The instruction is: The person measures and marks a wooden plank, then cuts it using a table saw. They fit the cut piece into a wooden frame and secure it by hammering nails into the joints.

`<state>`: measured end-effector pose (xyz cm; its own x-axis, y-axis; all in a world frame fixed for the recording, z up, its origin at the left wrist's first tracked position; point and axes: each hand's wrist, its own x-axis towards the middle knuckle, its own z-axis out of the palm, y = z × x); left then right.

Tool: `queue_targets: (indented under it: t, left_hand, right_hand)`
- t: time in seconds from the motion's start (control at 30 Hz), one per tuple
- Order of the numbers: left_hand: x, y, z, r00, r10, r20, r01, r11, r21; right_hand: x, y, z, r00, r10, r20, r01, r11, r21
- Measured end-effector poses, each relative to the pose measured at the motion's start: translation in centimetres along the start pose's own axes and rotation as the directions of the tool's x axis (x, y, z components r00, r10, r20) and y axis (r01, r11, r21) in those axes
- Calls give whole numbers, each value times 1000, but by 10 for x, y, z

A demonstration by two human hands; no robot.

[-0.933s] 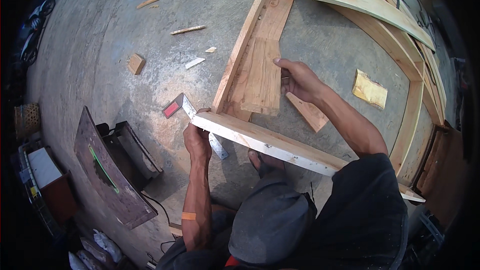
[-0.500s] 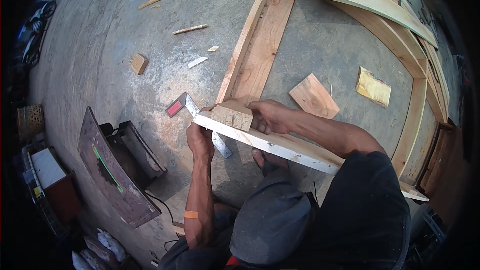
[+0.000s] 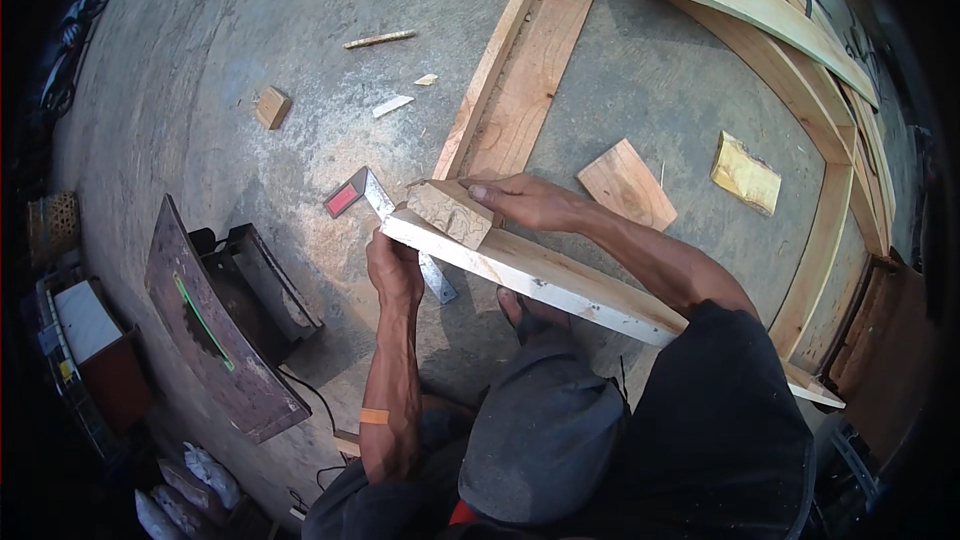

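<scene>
1 wood piece [image 3: 450, 212] sits in the head view at the left end of a white-edged board [image 3: 530, 284]. Half a second ago it lay squarer to the board; now the right hand [image 3: 525, 202] has turned it to a slant, so I judge its seat there is not settled. The right thumb presses its edge, the other fingers hidden behind, seemingly clamped on it. The left hand [image 3: 395, 270] wraps its fingers round the board's end, tips hidden.

The piece shows a rough, angular face with curling grain; the board's narrow side looks chalky. Left of them, a metal square [image 3: 345, 196] with a red inset lies on gritty grey concrete floor [image 3: 230, 70]. Far right, a knotty pale plank [image 3: 750, 5] bends through the fisheye, and a ragged yellow offcut [image 3: 745, 175] lies nearer.
</scene>
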<state>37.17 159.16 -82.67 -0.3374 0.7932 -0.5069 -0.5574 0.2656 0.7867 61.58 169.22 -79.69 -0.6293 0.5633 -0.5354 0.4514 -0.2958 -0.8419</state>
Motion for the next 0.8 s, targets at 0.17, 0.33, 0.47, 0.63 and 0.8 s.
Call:
queue_targets:
  t: [0.17,0.33,0.47,0.63,0.8]
  left_hand:
    - [3,1,-8,998,-7,66,2,997,80]
    - [-3,12,1,993,-6,114,-9,991,133]
    - [1,6,-2,999,-5,51,2,998,65]
    - [1,6,4,999,-4,47,-4,988,157]
    - [20,22,21,968,113,225,-207,866,455]
  right_hand:
    - [8,-7,-17,984,12,180,4,996,-87]
    - [9,-9,-1,993,-59,104,58,998,19]
    - [16,-3,9,985,-61,160,31,982,187]
    - [20,11,14,982,-129,139,96,970,223]
    - [13,8,20,985,-151,82,123,952,280]
